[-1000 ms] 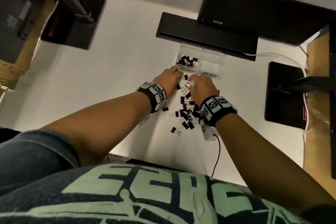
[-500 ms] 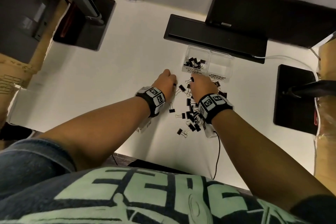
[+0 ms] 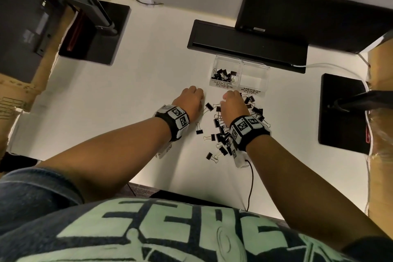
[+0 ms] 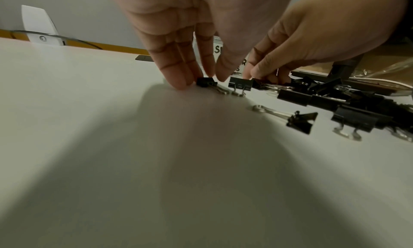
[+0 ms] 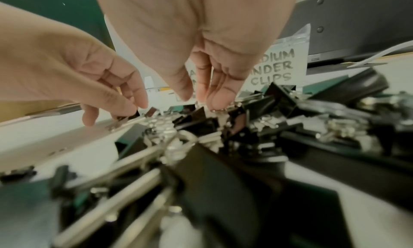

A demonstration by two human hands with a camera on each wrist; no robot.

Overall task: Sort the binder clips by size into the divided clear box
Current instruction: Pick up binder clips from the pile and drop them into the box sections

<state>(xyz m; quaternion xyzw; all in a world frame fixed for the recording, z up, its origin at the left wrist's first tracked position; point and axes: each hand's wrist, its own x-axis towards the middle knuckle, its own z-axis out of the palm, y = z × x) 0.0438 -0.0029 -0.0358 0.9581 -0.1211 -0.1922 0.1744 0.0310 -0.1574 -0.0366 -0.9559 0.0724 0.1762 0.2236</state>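
Observation:
The divided clear box [image 3: 239,63] stands beyond my hands, its labels facing me. Several small black clips lie in its left "small" compartment [image 3: 223,74]; the right "medium" compartment [image 3: 253,80] holds none. A pile of black binder clips [image 3: 222,135] lies on the white table under my right wrist. My left hand [image 3: 192,100] is down on the table left of the pile, and its fingertips [image 4: 182,83] and thumb pinch a small clip [image 4: 204,82]. My right hand [image 3: 232,104] curls over the pile's far end, its fingertips [image 5: 220,99] on a clip's wire handle [image 5: 215,110].
A black bar [image 3: 246,45] and a monitor [image 3: 314,17] stand right behind the box. Black stand bases sit at the far left [image 3: 95,34] and the right [image 3: 342,110]. A black cable [image 3: 252,178] runs from my right wrist off the table's near edge.
My left hand has drawn back from the box's small compartment and come down on a small clip on the table. My right hand stayed over the pile's far end.

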